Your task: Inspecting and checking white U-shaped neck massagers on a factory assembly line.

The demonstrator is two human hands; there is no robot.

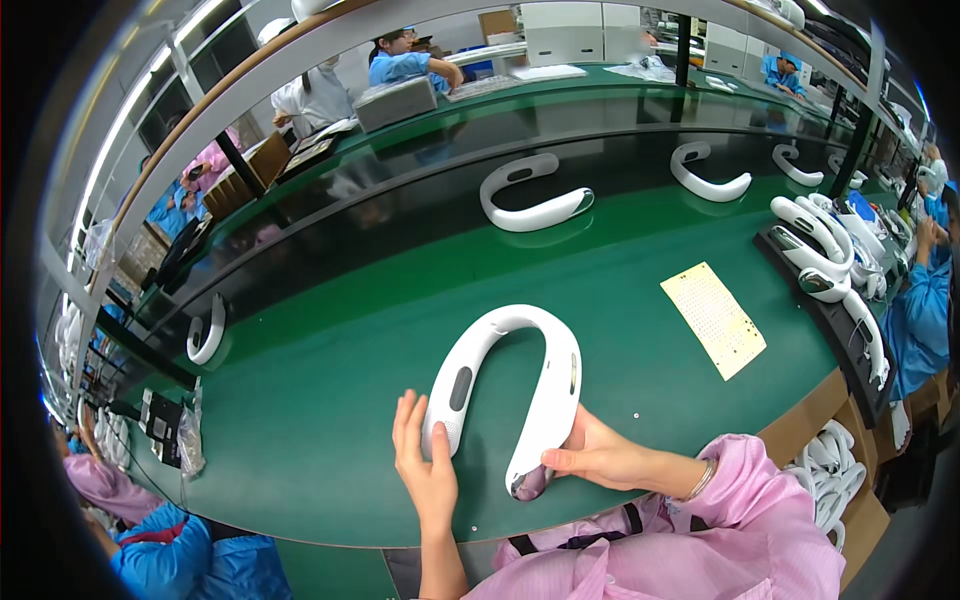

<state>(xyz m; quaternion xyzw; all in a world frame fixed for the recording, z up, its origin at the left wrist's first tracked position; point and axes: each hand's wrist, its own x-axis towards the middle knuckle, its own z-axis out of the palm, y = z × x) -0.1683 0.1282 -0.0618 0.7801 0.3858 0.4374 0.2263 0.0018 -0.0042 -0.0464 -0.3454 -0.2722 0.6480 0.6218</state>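
A white U-shaped neck fan (530, 318) is held over the green table, its curve pointing away from me and its two ends toward me. My right hand (600, 455) is closed round the right end, thumb in front, near a shiny purplish tip. At the other end, my left hand (428, 465) rests its thumb on the front of the fan. Its fingers lie fairly straight along the outer side, so the end sits loosely between them. A dark grey oval pad shows on the fan's left arm, and a narrow slot on the right one.
More neck fans (535, 215) stand along a dark strip beyond the green table (300, 440). A yellow printed sheet (713, 320) lies to the right. Beside it, a black tray (815, 310) holds several white fans. An open carton (865, 500) of white parts stands lower right. Co-workers sit around.
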